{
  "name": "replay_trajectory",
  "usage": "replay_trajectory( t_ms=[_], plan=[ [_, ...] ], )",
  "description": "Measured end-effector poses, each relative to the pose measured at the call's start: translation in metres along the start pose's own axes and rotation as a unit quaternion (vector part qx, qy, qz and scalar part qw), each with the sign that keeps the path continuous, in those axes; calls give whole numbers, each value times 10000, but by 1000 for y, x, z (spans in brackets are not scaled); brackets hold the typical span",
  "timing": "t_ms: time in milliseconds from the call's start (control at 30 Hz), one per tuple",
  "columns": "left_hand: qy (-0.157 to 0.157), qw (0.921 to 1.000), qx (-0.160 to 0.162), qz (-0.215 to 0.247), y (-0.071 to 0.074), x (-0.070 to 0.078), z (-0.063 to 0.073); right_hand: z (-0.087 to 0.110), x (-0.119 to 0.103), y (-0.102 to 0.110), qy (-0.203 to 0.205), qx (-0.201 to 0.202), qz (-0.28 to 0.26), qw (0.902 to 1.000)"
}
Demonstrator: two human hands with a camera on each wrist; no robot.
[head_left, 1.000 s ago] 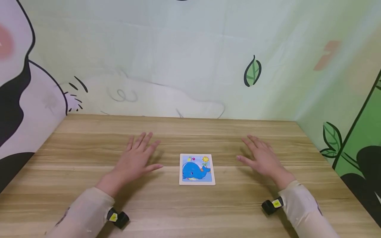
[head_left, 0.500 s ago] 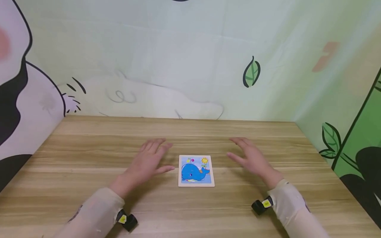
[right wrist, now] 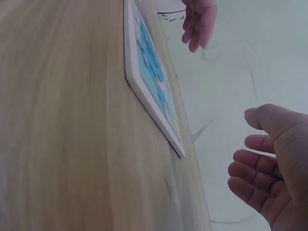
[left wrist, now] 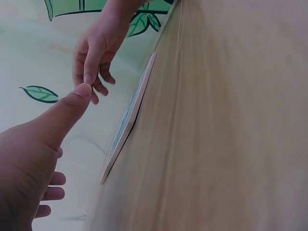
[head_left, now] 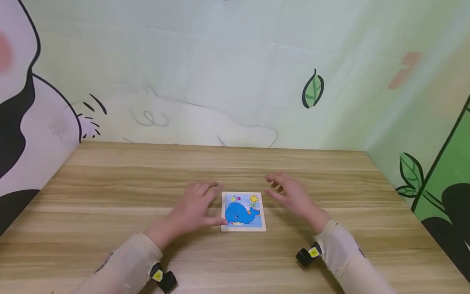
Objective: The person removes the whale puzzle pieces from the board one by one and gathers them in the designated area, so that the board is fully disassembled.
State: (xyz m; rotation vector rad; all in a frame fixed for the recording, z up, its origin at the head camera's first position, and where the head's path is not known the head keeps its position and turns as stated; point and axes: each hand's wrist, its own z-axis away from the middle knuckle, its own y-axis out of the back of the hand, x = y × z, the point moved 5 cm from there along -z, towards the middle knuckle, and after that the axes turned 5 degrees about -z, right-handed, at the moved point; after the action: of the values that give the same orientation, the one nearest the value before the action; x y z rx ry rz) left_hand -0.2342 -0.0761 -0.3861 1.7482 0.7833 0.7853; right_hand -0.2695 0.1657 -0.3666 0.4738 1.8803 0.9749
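Head view: here's a square, flat board with a pale border and a printed blue whale (head_left: 243, 213), lying face up on the brown wood-grain table (head_left: 242, 261), right between two bare hands. The left hand (head_left: 191, 210) holds its thumb well away from gently bent fingers, the thumb tip overlapping the board's left edge from up here. Over on the other side, the right hand (head_left: 293, 199) has fingers loosely curled, thumb parted from them, near the board's upper right corner. Yellow labels sit on both black wrist devices, left (head_left: 169, 281) and right (head_left: 304, 258), their print too small to read.

Left wrist: now we see daylight under that left thumb! It's raised, clear of the board, its fingers bent behind it, nothing gripped. The board lies flat, nearly edge-on.

Right wrist: the right fingers curl softly inward, thumb apart from them, holding nothing, well off the board's pale rim. The left fingers, at the top, droop together in the air.
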Motion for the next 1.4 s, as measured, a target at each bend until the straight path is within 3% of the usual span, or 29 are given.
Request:
replay_trajectory(
  t_ms=[333,633,867,1400],
  plan=[
    [-155,9993,-345,-46,-15,10,8,-11,-18,-29,44,-483,-231,9986],
    [-358,9986,-199,-340,-21,16,16,-21,-34,-48,-114,-904,37,9958],
    [-520,9977,-35,-424,-21,18,19,-25,-41,-57,-93,-1009,133,9948],
    [-535,9971,-28,-540,-21,19,19,-34,-47,-70,-97,-1156,889,9893]
  ],
)
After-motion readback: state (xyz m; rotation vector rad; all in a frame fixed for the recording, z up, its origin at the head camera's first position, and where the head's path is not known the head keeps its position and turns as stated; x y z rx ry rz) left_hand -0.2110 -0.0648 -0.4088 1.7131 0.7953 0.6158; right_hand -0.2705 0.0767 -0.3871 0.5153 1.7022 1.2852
